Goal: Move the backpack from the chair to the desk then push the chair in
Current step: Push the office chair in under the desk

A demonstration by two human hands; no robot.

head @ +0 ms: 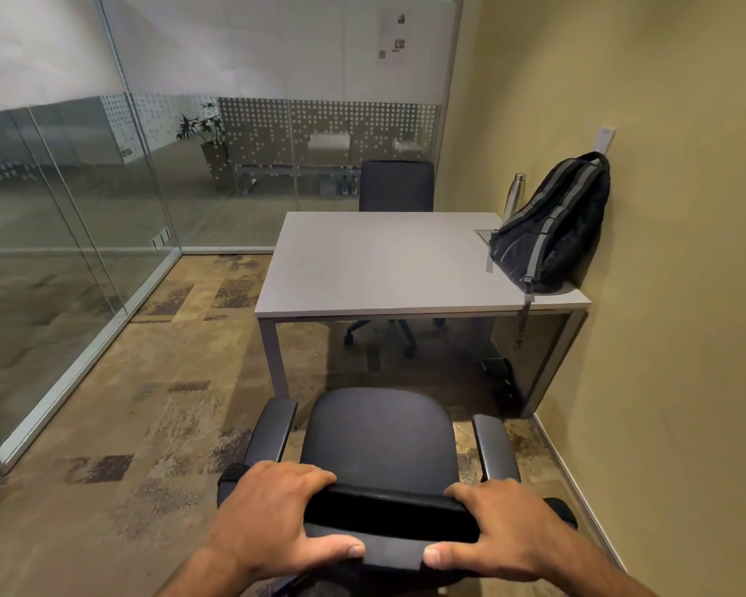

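A black backpack point(554, 228) with grey stripes stands on the right end of the grey desk point(375, 260), leaning against the yellow wall. One of its straps hangs over the desk's front edge. A black office chair point(380, 433) with two armrests stands on the carpet in front of the desk, seat bare, a short gap away from the desk's edge. My left hand point(272, 514) and my right hand point(504, 532) both grip the top of the chair's backrest, thumbs toward me.
A steel bottle point(515, 193) stands behind the backpack. A second black chair point(396, 185) is tucked in at the desk's far side. Glass walls point(82, 252) close the room on the left and back; the yellow wall point(672, 295) runs along the right.
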